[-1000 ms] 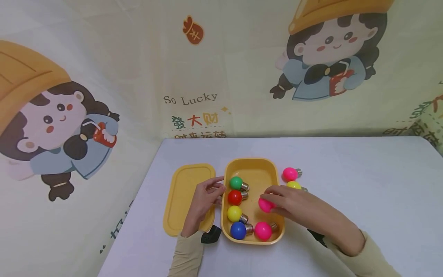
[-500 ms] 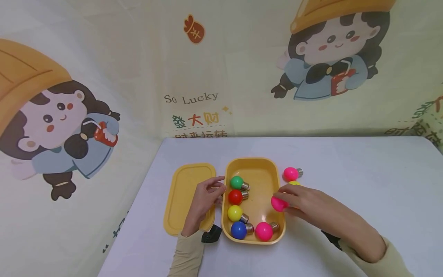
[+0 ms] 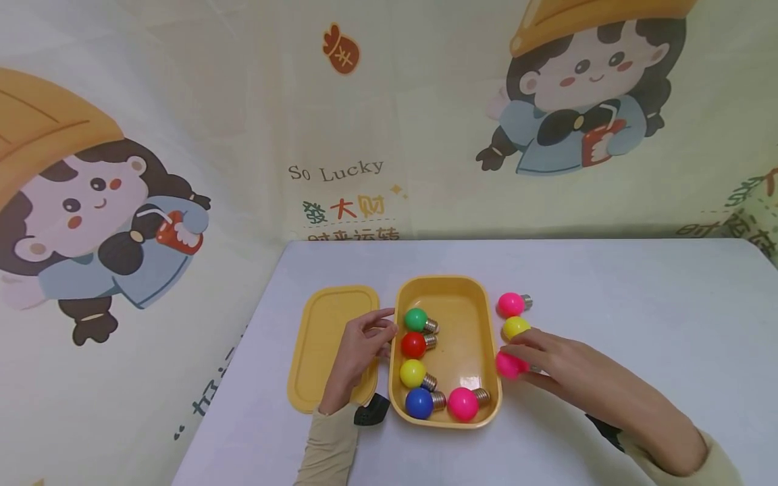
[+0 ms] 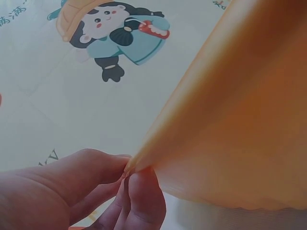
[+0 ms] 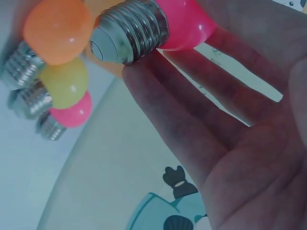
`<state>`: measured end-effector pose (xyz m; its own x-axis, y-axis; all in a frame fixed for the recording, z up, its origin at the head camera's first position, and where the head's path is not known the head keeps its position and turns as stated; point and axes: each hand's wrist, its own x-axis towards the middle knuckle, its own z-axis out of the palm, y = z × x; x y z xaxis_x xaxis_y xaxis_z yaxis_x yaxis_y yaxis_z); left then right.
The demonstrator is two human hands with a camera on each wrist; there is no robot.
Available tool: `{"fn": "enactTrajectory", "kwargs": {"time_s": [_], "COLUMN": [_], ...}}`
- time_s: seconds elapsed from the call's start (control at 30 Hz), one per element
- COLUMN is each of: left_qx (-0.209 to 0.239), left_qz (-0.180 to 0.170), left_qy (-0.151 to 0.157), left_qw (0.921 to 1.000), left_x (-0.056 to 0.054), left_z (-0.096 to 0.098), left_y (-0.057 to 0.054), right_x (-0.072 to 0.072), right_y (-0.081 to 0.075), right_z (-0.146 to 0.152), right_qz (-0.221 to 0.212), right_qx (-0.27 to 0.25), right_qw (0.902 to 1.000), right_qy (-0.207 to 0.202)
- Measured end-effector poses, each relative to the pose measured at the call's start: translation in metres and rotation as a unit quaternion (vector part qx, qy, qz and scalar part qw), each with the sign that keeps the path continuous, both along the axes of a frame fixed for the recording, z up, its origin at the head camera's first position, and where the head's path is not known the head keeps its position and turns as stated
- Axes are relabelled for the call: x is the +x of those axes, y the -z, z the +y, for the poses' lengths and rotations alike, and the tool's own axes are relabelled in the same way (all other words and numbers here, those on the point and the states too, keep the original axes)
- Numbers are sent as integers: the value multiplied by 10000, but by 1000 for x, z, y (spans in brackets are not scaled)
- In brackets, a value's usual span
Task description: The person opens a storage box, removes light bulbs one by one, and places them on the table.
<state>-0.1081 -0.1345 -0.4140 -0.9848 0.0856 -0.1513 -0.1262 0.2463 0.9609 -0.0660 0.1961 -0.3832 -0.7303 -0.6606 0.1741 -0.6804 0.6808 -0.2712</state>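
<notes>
My right hand (image 3: 568,361) holds a pink light bulb (image 3: 509,365) by its round globe, just outside the right rim of the yellow plastic box (image 3: 452,297). Its silver screw base (image 5: 136,31) shows in the right wrist view. With thumb and fingers my left hand (image 3: 358,347) pinches the left rim of the box, seen close up in the left wrist view. Inside lie green (image 3: 416,319), red (image 3: 413,345), yellow (image 3: 412,372) and blue (image 3: 419,403) bulbs along the left side, plus a pink bulb (image 3: 463,403) at the front right.
Right of the box lie another pink bulb (image 3: 510,304) and a yellow bulb (image 3: 516,328). An orange bulb (image 5: 57,31) beside them is hidden by my right hand in the head view. A flat yellow lid (image 3: 331,317) lies left of the box on the white table (image 3: 638,290).
My right hand has carried the pink bulb rightward, from over the inside of the box to beyond its right rim. The left hand stays at the left rim.
</notes>
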Motion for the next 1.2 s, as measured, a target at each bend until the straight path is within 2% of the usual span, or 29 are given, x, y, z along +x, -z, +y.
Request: {"fn": "enactTrajectory", "kwargs": {"time_s": [0.3,0.53,0.63,0.87,1.2], "left_qx": [-8,-9,38,108,77], "left_qz": [-28,-77,-59,-31,-136], "left_qy": [7,-28,-43,-19,-21], "left_qw": [10000,10000,10000,9999,9999], "left_x": [-1,-12,-13,-13,-15], "left_z": [-1,-7,-8,-9,-10], "left_y": [0,27,33,32,30], "right_x": [2,5,6,6,4], "right_y": [11,21,25,31,36], "right_z": [6,10,11,12,9], "right_qz": [-163,-279,-421,-807,-893], "right_qx": [135,91,125,187,331], "right_qw": [9998,9996,9990,9965,9955], "right_qy": [-1,28,77,66,18]}}
